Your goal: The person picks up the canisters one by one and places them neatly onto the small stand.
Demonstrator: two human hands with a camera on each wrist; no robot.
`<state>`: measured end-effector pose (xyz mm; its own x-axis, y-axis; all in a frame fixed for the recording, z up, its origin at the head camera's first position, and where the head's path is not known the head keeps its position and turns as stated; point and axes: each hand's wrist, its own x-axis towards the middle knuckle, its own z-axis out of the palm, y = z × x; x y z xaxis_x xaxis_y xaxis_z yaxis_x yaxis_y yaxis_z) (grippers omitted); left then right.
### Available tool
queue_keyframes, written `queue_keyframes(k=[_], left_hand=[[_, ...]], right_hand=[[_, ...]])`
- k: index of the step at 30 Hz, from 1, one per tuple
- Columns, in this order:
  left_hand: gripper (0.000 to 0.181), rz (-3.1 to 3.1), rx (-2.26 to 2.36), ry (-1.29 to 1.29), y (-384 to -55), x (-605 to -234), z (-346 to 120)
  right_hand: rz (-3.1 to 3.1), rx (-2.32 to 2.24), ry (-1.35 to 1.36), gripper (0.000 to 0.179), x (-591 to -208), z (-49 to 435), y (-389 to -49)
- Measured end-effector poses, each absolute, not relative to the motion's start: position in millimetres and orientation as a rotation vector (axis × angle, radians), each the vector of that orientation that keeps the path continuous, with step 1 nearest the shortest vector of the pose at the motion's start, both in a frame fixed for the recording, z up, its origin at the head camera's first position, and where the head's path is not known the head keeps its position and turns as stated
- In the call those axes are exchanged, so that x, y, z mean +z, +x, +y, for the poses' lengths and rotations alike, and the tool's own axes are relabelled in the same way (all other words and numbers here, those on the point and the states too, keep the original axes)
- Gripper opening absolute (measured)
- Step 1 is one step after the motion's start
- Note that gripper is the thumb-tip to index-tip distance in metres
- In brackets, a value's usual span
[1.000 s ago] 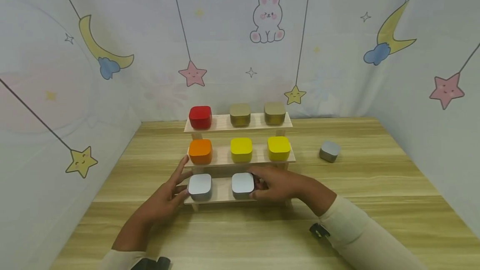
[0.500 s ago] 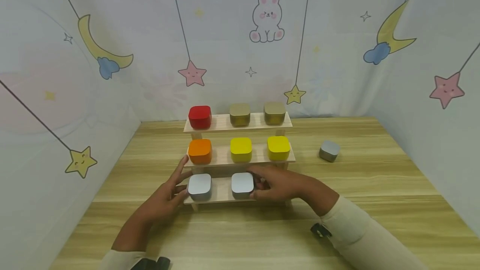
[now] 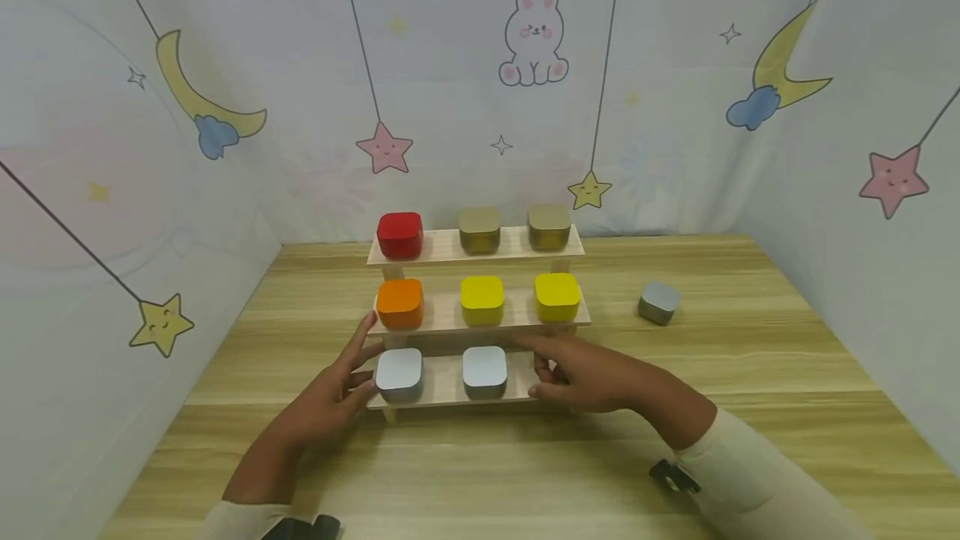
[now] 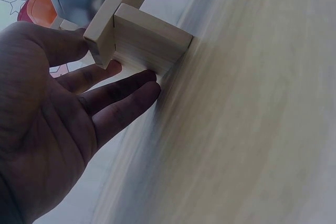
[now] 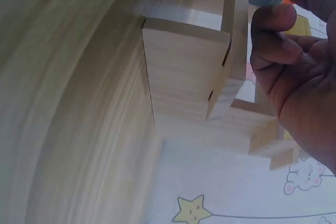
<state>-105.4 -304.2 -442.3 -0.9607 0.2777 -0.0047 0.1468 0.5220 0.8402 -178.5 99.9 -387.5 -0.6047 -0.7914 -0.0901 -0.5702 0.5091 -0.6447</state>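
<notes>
A small wooden three-step rack [image 3: 450, 390] carries blocks with rounded corners. At the left end of its lowest step is my left hand [image 3: 330, 402], the thumb at the plank's front corner and the other fingers spread alongside. In the left wrist view that thumb meets the plank end [image 4: 102, 38], with the fingertips beside the rack's leg [image 4: 149, 38]. Two pale grey blocks stand on this step, a left one [image 3: 400, 372] and a middle one [image 3: 484, 372]. My right hand [image 3: 581, 373] hovers over the step's right part, apart from the middle block, index finger extended, other fingers bent, holding nothing.
The middle step bears an orange block [image 3: 401, 303] and two yellow ones [image 3: 482, 300]. A red block [image 3: 401, 235] and two dull gold ones [image 3: 479, 229] top the rack. One more grey block [image 3: 660, 303] lies on the wooden table [image 3: 712, 373], right of the rack.
My right hand has let go of the middle grey block and drawn back to the right; the block stays on the lowest step. My left hand keeps its place.
</notes>
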Motion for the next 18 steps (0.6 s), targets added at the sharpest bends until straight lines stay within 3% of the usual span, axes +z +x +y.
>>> queue_keyframes(k=[11,18], left_hand=[[0.105,2.628,1.407,0.347,-106,-441,-305],[0.106,2.635,1.403,0.36,-107,-443,-306]], right_hand=[[2.41,-0.989,-1.034,0.056,-391,157,-169],[2.434,-1.105,-0.924,0.039,-392,181,-171]])
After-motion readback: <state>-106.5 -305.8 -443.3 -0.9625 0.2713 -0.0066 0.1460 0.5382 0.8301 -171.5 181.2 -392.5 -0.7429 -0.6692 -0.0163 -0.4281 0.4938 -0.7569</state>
